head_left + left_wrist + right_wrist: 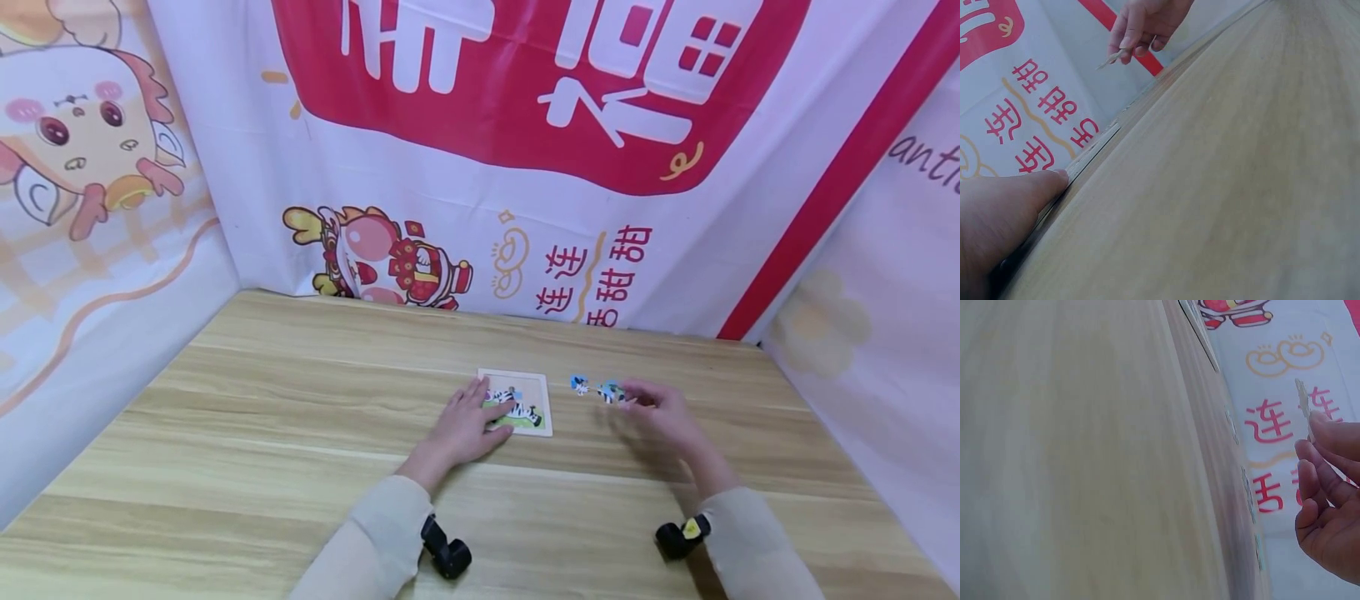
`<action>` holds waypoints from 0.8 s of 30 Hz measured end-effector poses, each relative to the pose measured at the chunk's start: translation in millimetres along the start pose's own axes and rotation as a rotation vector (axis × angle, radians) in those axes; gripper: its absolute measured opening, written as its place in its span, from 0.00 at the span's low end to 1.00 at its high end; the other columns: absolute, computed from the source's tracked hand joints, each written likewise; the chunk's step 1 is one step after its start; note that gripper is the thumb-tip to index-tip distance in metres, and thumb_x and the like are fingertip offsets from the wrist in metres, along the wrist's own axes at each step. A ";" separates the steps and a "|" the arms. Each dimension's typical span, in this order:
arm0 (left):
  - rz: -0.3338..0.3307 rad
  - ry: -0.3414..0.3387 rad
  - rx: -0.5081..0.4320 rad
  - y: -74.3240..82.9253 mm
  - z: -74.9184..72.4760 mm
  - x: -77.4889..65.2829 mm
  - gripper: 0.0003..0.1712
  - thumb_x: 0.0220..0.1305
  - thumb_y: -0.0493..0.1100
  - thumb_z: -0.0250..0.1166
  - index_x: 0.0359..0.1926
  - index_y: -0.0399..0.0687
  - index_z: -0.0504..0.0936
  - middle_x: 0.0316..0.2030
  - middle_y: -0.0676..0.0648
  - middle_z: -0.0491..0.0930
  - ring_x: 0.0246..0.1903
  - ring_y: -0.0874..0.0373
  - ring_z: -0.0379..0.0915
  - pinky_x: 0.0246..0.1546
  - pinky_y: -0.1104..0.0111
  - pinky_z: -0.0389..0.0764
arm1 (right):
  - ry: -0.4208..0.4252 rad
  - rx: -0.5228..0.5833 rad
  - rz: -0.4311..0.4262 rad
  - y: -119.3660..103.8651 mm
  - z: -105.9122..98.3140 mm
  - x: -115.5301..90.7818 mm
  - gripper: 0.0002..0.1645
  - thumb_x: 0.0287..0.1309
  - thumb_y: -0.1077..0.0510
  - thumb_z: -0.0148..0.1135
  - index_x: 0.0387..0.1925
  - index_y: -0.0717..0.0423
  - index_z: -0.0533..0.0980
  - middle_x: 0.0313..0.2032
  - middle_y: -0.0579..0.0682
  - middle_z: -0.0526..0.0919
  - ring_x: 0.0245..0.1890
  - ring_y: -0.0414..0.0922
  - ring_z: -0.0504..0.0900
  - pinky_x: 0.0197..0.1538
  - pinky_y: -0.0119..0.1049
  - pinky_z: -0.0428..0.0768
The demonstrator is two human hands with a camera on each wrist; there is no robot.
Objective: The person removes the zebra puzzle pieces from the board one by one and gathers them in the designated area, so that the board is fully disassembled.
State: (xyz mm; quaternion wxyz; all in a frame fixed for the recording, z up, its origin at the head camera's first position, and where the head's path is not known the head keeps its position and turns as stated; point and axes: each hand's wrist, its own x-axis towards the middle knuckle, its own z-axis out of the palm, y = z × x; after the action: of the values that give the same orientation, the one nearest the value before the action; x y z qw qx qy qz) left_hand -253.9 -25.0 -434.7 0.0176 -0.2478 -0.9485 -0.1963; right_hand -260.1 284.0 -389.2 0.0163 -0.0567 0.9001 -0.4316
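Observation:
My left hand [471, 419] lies across the left part of a square, light-framed jigsaw puzzle board [548, 408], its fingers spread over a zebra picture on green. Part of the picture is hidden under those fingers. To the right, my right hand [663, 410] is raised over the table and pinches a thin puzzle piece [1303, 403] between thumb and fingertips. The right wrist view shows this piece edge-on, so its print is hidden. Between the board and the right hand, a loose blue-and-white puzzle piece [579, 384] lies near more colourful loose pieces [609, 392].
The wood-grain table [262, 417] spreads out around both hands. A white cloth with red print [480, 208] hangs along its back edge, and printed cloths hang at the left and right sides. Black wrist cameras [448, 557] sit on both sleeves.

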 end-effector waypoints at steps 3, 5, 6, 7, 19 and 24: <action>0.004 0.007 0.004 0.1 0.3 0.2 0.27 0.60 0.62 0.45 0.60 0.63 0.62 0.63 0.38 0.43 0.62 0.47 0.33 0.58 0.55 0.40 | -0.010 -0.008 0.025 7.4 -9.6 -4.2 0.25 0.54 0.53 0.56 0.53 0.57 0.69 0.41 0.55 0.73 0.40 0.49 0.68 0.40 0.39 0.69; 0.007 0.012 0.012 0.1 0.3 0.2 0.28 0.60 0.62 0.45 0.60 0.63 0.62 0.63 0.38 0.43 0.62 0.47 0.33 0.58 0.55 0.40 | -0.019 -0.011 0.024 12.3 -15.5 -7.2 0.25 0.54 0.53 0.56 0.54 0.58 0.68 0.42 0.55 0.73 0.41 0.49 0.68 0.41 0.39 0.68; 0.008 0.013 0.014 0.0 0.5 0.3 0.27 0.60 0.61 0.45 0.60 0.63 0.62 0.63 0.38 0.43 0.62 0.47 0.33 0.58 0.55 0.40 | -0.021 -0.011 0.022 14.5 -18.3 -8.9 0.26 0.54 0.52 0.55 0.54 0.58 0.67 0.42 0.56 0.72 0.41 0.50 0.68 0.41 0.40 0.68; 0.009 0.015 0.017 0.0 0.6 0.3 0.27 0.60 0.61 0.45 0.60 0.63 0.62 0.63 0.37 0.43 0.62 0.46 0.33 0.58 0.55 0.41 | -0.024 -0.009 0.016 16.8 -21.0 -10.8 0.26 0.55 0.52 0.55 0.54 0.59 0.67 0.42 0.56 0.72 0.42 0.50 0.68 0.42 0.40 0.68; 0.004 0.020 0.008 0.4 1.1 -0.3 0.28 0.60 0.61 0.45 0.60 0.62 0.62 0.63 0.37 0.42 0.62 0.46 0.33 0.58 0.55 0.40 | -0.005 -0.045 0.042 53.1 -46.7 -19.6 0.26 0.53 0.54 0.57 0.52 0.64 0.68 0.42 0.59 0.73 0.40 0.50 0.68 0.41 0.41 0.67; 0.006 0.018 0.009 0.9 1.3 -0.5 0.28 0.60 0.62 0.45 0.60 0.63 0.62 0.63 0.38 0.42 0.62 0.47 0.33 0.58 0.55 0.40 | 0.000 -0.080 0.076 63.4 -49.2 -20.6 0.27 0.52 0.52 0.58 0.51 0.63 0.69 0.43 0.61 0.73 0.42 0.52 0.69 0.42 0.44 0.68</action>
State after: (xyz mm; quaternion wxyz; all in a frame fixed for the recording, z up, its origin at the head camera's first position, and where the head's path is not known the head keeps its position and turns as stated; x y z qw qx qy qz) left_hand -253.0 -24.0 -435.6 0.0278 -0.2490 -0.9484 -0.1942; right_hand -249.1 363.8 -408.1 0.0305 -0.0233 0.9181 -0.3944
